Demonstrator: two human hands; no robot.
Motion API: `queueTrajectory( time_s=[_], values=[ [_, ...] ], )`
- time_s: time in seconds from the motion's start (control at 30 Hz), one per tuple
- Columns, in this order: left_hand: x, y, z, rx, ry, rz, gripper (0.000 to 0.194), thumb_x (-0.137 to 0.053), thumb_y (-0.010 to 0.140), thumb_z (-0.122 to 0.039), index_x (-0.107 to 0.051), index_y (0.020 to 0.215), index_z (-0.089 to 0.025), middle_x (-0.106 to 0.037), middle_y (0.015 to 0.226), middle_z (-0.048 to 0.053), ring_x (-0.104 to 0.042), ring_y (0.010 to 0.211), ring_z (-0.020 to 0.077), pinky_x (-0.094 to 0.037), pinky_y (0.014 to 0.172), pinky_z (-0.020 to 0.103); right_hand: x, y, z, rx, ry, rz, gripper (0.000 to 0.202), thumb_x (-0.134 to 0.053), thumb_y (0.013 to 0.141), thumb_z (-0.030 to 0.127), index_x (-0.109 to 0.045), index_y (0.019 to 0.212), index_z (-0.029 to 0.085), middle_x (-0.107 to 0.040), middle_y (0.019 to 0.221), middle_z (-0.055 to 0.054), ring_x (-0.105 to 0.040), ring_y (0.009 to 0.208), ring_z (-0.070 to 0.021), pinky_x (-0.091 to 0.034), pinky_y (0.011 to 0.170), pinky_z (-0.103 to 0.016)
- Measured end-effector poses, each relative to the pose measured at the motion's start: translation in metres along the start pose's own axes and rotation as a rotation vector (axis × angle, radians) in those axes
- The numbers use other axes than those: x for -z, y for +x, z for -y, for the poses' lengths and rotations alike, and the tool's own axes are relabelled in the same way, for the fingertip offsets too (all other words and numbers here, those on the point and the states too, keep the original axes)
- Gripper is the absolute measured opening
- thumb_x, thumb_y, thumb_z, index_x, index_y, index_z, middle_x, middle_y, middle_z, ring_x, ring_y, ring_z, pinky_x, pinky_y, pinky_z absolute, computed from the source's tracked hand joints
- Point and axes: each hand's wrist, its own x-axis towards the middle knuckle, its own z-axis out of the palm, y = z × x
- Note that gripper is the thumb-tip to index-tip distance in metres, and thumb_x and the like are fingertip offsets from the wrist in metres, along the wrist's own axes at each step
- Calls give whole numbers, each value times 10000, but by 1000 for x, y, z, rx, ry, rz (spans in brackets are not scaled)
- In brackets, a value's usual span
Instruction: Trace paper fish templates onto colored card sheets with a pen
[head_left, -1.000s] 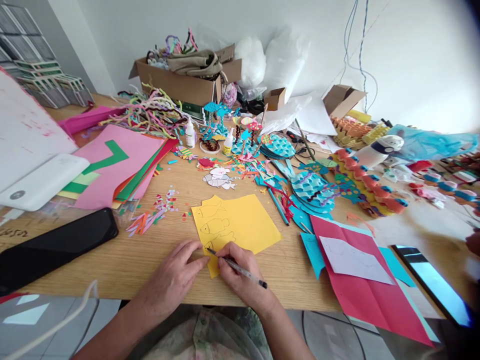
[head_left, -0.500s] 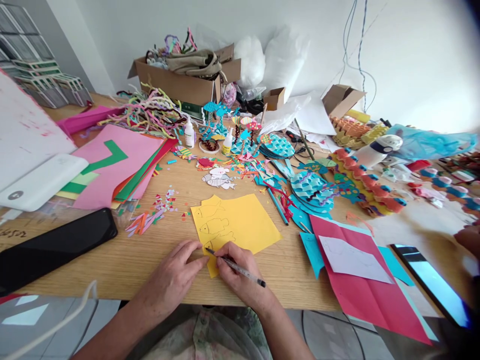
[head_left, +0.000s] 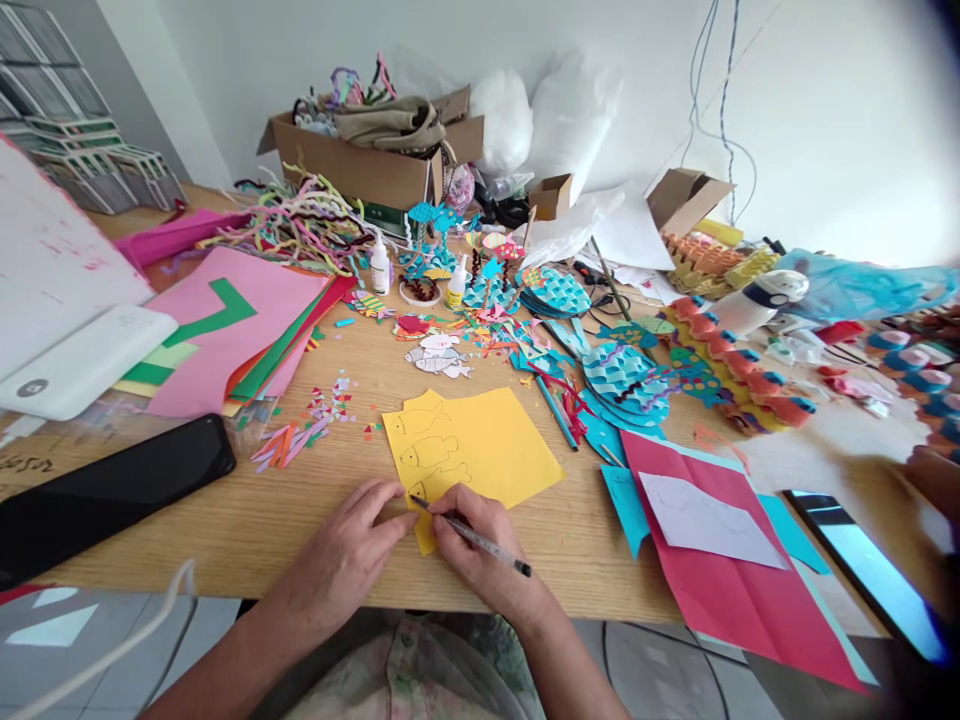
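A sheet of yellow paper [head_left: 504, 440] lies on the table in front of me, with several fish outlines drawn down its left side. My right hand [head_left: 474, 540] is closed around a clear pen [head_left: 487, 544] with a dark end. The pen's tip meets the paper at the lowest fish drawing. Against the sheet's lower left edge rests my left hand [head_left: 358, 545], its index finger and thumb apart and nothing held between them. Above the yellow sheet lie white and grey paper fish cutouts [head_left: 439, 356].
Paper scraps [head_left: 322, 415] and a black phone [head_left: 120, 500] lie left. Glue bottles [head_left: 381, 265] stand behind. Blue paper fish [head_left: 622, 380], red paper [head_left: 757, 600] and a lit phone [head_left: 870, 570] are right. Another person's hand [head_left: 934, 480] shows at the right edge.
My hands, the pen and the yellow paper stay almost where they were. At the far right, the blue-and-orange craft piece has shifted towards the right.
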Motion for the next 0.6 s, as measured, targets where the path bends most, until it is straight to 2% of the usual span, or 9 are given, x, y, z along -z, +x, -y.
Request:
queueTrajectory(
  time_s=[0.6],
  values=[
    [-1, 0, 0, -18, 9, -22, 336, -375, 825, -29, -622, 992, -184, -549, 1070, 89, -510, 1036, 207, -496, 866, 362, 0, 0, -2, -11, 16, -10, 116, -467, 739, 108, -554, 769, 178, -561, 588, 35, -483, 495, -85, -360, 488, -180]
  ],
)
